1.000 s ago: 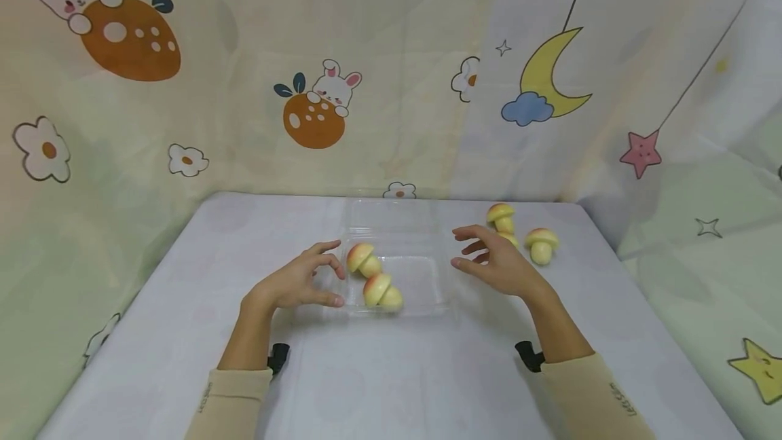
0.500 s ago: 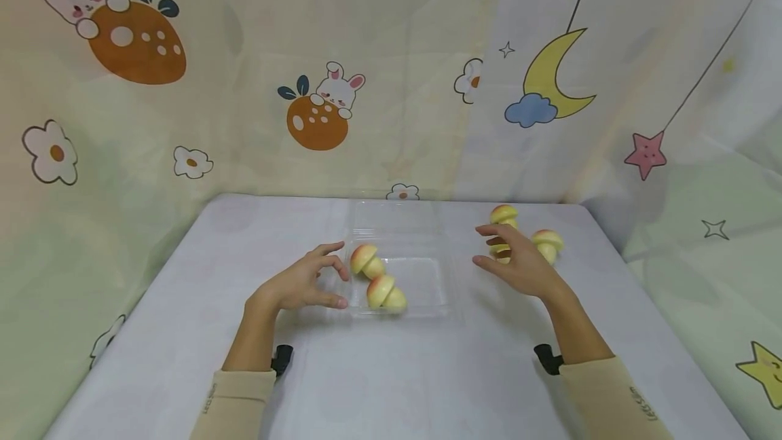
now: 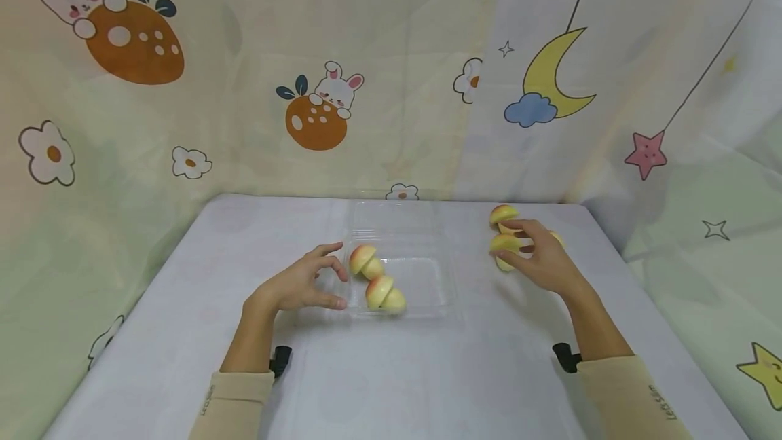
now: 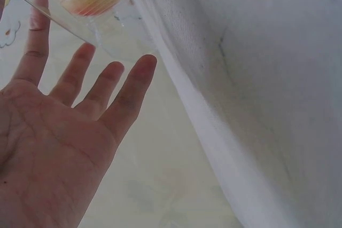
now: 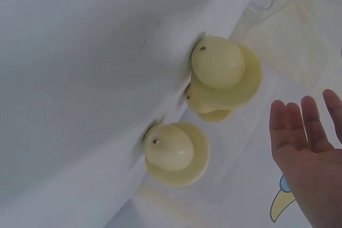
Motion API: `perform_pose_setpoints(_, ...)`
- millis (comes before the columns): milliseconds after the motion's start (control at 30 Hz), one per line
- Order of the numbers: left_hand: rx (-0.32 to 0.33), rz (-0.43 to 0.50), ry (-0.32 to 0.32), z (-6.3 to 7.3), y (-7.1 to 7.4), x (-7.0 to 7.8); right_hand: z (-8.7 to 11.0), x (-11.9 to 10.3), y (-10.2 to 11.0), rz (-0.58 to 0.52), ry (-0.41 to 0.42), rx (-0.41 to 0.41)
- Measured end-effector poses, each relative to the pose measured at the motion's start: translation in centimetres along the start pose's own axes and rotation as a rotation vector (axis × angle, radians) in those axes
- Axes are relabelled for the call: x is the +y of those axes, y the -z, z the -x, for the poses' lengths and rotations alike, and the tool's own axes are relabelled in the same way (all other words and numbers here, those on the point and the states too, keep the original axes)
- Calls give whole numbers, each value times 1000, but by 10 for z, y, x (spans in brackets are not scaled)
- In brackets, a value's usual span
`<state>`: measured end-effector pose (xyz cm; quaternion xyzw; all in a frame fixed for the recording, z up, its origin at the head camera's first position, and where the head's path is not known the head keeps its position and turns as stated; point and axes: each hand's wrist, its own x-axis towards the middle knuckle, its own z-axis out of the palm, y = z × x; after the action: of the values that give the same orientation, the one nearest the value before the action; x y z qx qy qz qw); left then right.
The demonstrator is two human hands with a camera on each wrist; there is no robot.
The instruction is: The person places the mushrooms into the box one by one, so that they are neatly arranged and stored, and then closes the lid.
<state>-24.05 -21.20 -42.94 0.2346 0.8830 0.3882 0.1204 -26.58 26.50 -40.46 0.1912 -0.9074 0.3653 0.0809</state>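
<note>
1. I see the person's left hand (image 3: 299, 284) beside the left wall of a clear plastic box (image 3: 421, 280), thumb and fingers spread well apart; I cannot tell whether the fingertips touch it.
2. The right hand (image 3: 544, 260) is over at the right, its thumb and fingers also apart, reaching about the near mushroom (image 3: 504, 243). The thumb overlaps its cap from here, but contact is impossible to make out.
3. Just behind that one sits the far mushroom (image 3: 504, 214), and a third mushroom (image 5: 176, 153) rests to the right, mostly hidden by the hand from above; the right wrist view shows it plainly.
4. Inside the box, along its left side, lie a rear mushroom (image 3: 363, 259) and a front mushroom (image 3: 380, 288), both tilted, with red-tinged yellow caps.
5. The box's clear lid (image 3: 394, 217) is folded back, away from the person.
6. Everything rests on a white-covered table (image 3: 391, 379), before a backdrop (image 3: 397, 32) printed with rabbits, flowers and a moon.
</note>
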Motion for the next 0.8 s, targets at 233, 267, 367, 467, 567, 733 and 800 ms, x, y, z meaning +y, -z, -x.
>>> perform_pose_setpoints(233, 4, -8, -7, -1, 1, 1, 1, 10, 0, -9, -57, -28)
perform_pose_setpoints(267, 4, -9, -9, -1, 1, 1, 1, 10, 0, -12, -63, -31)
perform_pose_setpoints(367, 1, -8, -10, -1, 1, 1, 1, 12, 0, -20, -78, -43)
perform_pose_setpoints(467, 1, -1, -8, -1, 0, 1, 0, 12, 0, -9, -84, -57)
perform_pose_setpoints(567, 3, 1, -10, 0, 0, 1, -1, 13, -1, 16, -92, -73)
perform_pose_setpoints(733, 7, 0, -3, 0, 0, 1, -3, 20, -3, 30, -122, -105)
perform_pose_setpoints(800, 9, 2, -1, 0, 0, 0, -4, 23, -4, 36, -126, -109)
